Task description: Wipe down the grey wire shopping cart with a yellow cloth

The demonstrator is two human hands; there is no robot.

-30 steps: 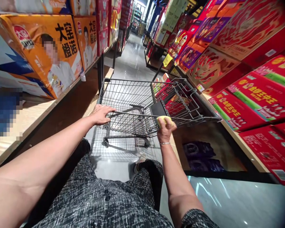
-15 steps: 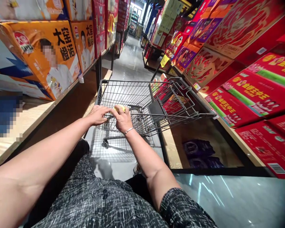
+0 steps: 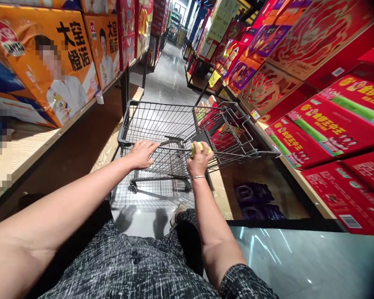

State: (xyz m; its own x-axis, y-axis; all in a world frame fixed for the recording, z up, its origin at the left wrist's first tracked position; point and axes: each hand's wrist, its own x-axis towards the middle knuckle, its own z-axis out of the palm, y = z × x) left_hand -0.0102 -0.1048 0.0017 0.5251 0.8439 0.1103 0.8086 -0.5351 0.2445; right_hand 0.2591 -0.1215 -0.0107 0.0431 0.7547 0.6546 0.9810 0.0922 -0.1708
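Observation:
A black wire shopping cart (image 3: 162,120) stands in the aisle in front of me. My left hand (image 3: 142,153) rests on the cart's rear handle bar, fingers curled loosely over it. My right hand (image 3: 198,160) is closed on a yellow cloth or sponge (image 3: 200,146) and presses it against the handle bar further right. A bracelet circles my right wrist. Inside the cart's right side lie red boxes (image 3: 226,135).
Shelves line both sides of the aisle: orange cartons (image 3: 59,62) on the left, red gift boxes (image 3: 324,120) on the right. A low wooden shelf board (image 3: 227,195) sits beside the cart at right. The glossy floor (image 3: 168,79) runs ahead down the aisle.
My right hand with the yellow cloth slid left along the handle bar to beside my left hand, then back to the right. The view drifted forward slightly.

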